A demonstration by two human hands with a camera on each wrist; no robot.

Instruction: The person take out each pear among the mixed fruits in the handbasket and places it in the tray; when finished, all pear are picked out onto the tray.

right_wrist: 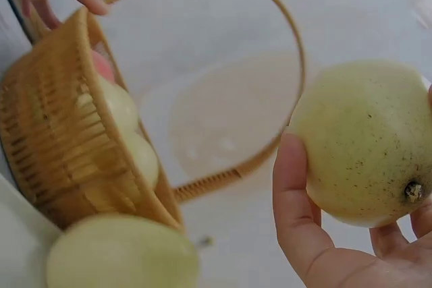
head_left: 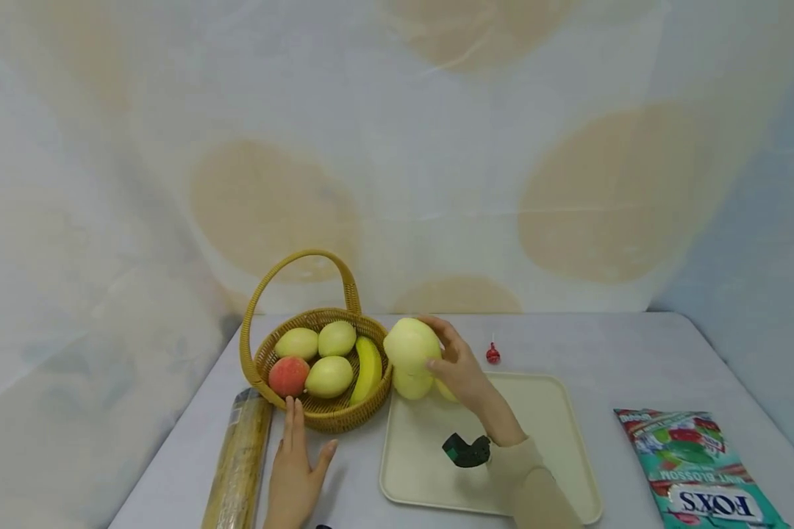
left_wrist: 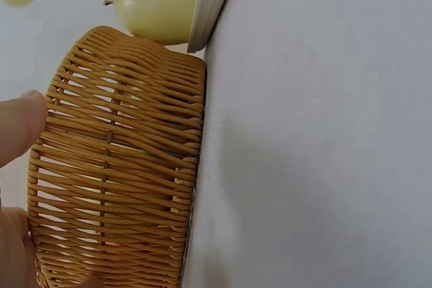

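My right hand (head_left: 459, 367) grips a pale green pear (right_wrist: 361, 143) with thumb and fingers, its dark speckled end showing in the right wrist view. In the head view that pear is raised beside the right rim of the wicker basket (head_left: 344, 420). Below it, pale pears (head_left: 410, 386) sit at the far left corner of the cream tray (head_left: 490, 507). Inside the basket are three pale green pears (head_left: 329, 377), a red peach (head_left: 289, 376) and a yellow banana (head_left: 367, 371). My left hand (head_left: 295, 470) has straight fingers, their tips at the basket's near left rim.
A long brown roll in clear plastic (head_left: 238, 463) lies left of the basket. The basket's tall handle (head_left: 307, 253) arches above it. Behind the tray is a small red shiny item (head_left: 492, 354). A green FOX'S bag (head_left: 698, 466) lies at the right. A patterned cloth hangs behind the table.
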